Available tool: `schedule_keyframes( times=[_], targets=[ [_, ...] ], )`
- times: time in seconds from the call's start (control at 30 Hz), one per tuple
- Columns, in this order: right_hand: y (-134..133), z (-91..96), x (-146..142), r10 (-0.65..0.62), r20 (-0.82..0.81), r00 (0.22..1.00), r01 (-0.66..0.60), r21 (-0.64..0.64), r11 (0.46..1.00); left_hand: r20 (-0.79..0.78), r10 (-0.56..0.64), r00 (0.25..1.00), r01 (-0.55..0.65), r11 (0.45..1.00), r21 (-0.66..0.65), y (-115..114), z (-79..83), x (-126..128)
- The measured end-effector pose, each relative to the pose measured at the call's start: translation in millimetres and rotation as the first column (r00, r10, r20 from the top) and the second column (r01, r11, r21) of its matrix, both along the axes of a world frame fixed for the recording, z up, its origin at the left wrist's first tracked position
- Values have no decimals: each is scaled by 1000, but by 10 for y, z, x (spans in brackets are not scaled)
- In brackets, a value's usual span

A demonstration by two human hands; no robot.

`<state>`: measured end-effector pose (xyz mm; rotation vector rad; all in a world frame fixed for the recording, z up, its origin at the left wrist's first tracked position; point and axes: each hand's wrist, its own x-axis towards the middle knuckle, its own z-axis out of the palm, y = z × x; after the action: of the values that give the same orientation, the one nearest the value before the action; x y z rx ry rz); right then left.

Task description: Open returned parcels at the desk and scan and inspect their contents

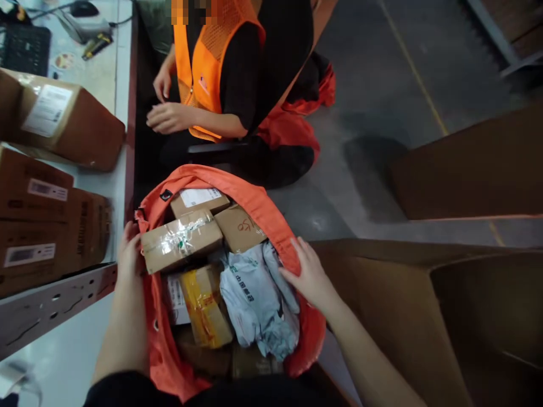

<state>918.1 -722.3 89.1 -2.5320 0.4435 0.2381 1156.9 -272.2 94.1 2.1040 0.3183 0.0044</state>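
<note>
Head view, clock positions read around the mouth of the orange-red sack (pixel 231 178), which stands open just below centre and is filled with parcels. The left hand (pixel 128 251) lies against the sack's rim between nine and ten o'clock, beside the clear-taped box (pixel 182 240); its fingers are partly hidden, so whether they grasp cannot be told. The right hand (pixel 311 277) is at three o'clock, its fingers grasping the rim, with the thumb toward the inside. Within the sack, the clear-taped box lies tilted at ten o'clock, a white-labelled box (pixel 199 198) at eleven, a box with red handwriting (pixel 241 226) near one, a pale plastic-wrapped parcel (pixel 254 299) at four, and a yellow-taped box (pixel 207 305) at seven. Toward ten o'clock, the counter (pixel 104 73) carries labelled cartons (pixel 91 124), a keyboard (pixel 25 48) and a scanner (pixel 80 25). At twelve sits a co-worker (pixel 207 68) in an orange vest, hands held together near the lap. Large brown cardboard (pixel 386 316) stands at four.
</note>
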Motion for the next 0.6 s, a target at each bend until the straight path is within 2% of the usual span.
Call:
schedule_keyframes(
  times=[0.07,0.1,0.13,0.17,0.2,0.23,0.27,0.3,0.33,0.37,0.47,0.53,0.6],
  targets=[
    [163,148,-117,19,-29,999,-18,16,1000,111,87,990,-95,993,70,-43,261,-474],
    [200,191,-130,10,-52,999,-7,43,999,167,60,984,-81,989,122,-76,391,-725],
    [201,212,-122,-7,-72,997,12,75,997,180,-76,981,37,977,208,-105,512,-963],
    [170,213,-103,-19,-87,996,29,109,994,129,-230,965,191,946,261,-119,618,-1172],
    [116,197,-81,-26,-104,994,40,136,990,32,-411,911,379,866,326,-108,707,-1344],
    [47,167,-62,-28,-123,992,47,151,987,-95,-557,825,548,749,373,-63,775,-1475],
    [-27,129,-50,-28,-145,989,50,154,987,-220,-634,741,661,632,405,19,822,-1568],
    [-101,87,-46,-30,-169,985,55,148,987,-328,-652,684,721,533,443,135,848,-1632],
    [-171,43,-50,-44,-195,980,71,134,988,-406,-614,677,729,485,482,278,854,-1676],
    [-235,0,-57,-76,-221,972,102,109,989,-448,-541,712,700,493,518,433,844,-1711],
    [-381,-87,-69,-211,-259,943,220,6,976,-517,-336,787,604,586,540,826,765,-1813],
    [-401,-71,-56,-259,-243,935,260,-30,965,-530,-288,798,576,625,528,920,720,-1885],
    [-313,23,-41,-278,-169,946,273,-48,961,-504,-275,819,549,632,547,872,717,-1963]
  ],
)
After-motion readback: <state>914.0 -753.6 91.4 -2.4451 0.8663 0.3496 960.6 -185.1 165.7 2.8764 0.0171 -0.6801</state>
